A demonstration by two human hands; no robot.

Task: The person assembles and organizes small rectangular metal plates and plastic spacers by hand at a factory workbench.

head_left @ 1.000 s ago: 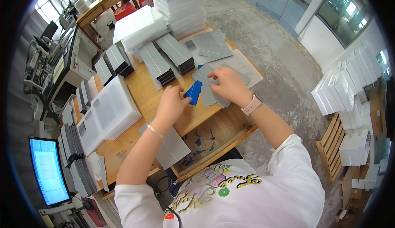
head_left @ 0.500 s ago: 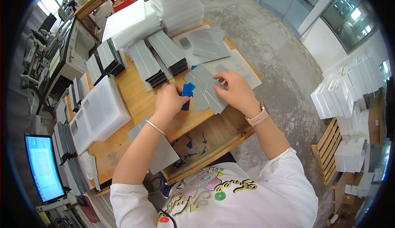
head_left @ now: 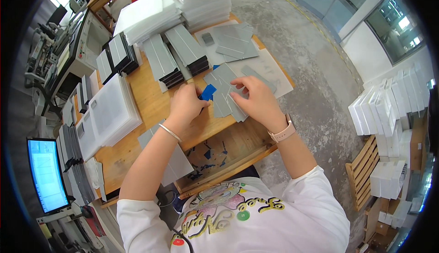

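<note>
My left hand [head_left: 186, 103] is closed in a pinch, with a small blue piece of film or tape [head_left: 208, 92] at its fingertips. Part of that piece is covered by the fingers. Close by on the right, my right hand [head_left: 257, 98] hovers over several overlapping grey sheets [head_left: 222, 80] marked with thin white lines. Its fingers are curved, thumb and forefinger apart, and no held thing shows between them. A narrow grey strip [head_left: 259, 77] lies just beyond the right hand.
Stacks of grey panels [head_left: 185, 45] stand beyond my left hand on the wooden table [head_left: 153, 102]. White foam sheets [head_left: 199, 1] are piled at the back, clear plastic sheets [head_left: 112, 111] at left. Below the table edge, an open drawer [head_left: 228, 150] holds blue scraps. A monitor [head_left: 47, 175] stands far left.
My right hand has shifted slightly left across the grey sheets. The blue piece at my left fingertips has turned, and the left hand has moved a little. The whole view has shifted slightly.
</note>
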